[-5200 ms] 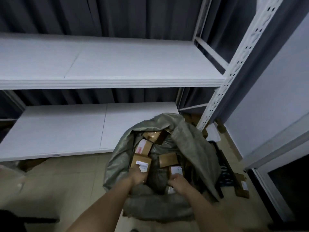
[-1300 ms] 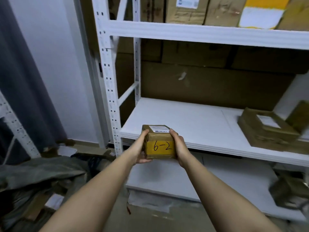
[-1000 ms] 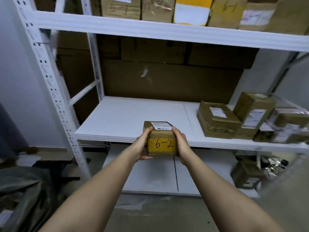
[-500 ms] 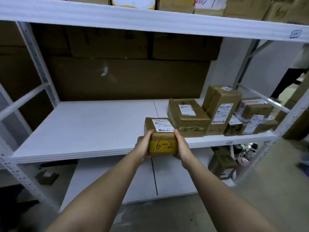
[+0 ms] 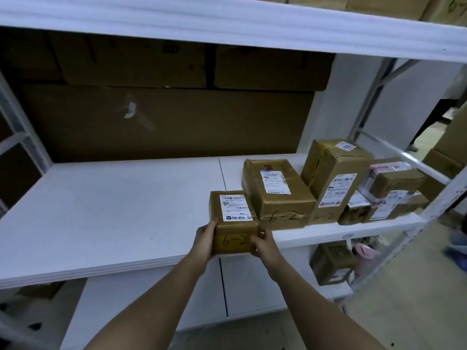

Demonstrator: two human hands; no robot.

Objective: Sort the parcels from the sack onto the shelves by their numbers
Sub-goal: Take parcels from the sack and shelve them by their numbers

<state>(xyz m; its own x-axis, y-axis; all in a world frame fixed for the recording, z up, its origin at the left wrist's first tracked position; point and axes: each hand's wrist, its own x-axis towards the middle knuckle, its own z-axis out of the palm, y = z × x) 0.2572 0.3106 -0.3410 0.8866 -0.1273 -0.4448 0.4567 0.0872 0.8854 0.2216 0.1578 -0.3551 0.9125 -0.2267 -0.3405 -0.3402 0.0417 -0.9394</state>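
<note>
While both our left hand and right hand grip the 6-2 parcel, it sits on the shelf, unreleased; marked parcels stand just right.

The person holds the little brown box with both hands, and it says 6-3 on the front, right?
Not quite. The head view shows both the left hand and the right hand holding the little brown box, but the number written on its front is 6-2, not 6-3.
</note>
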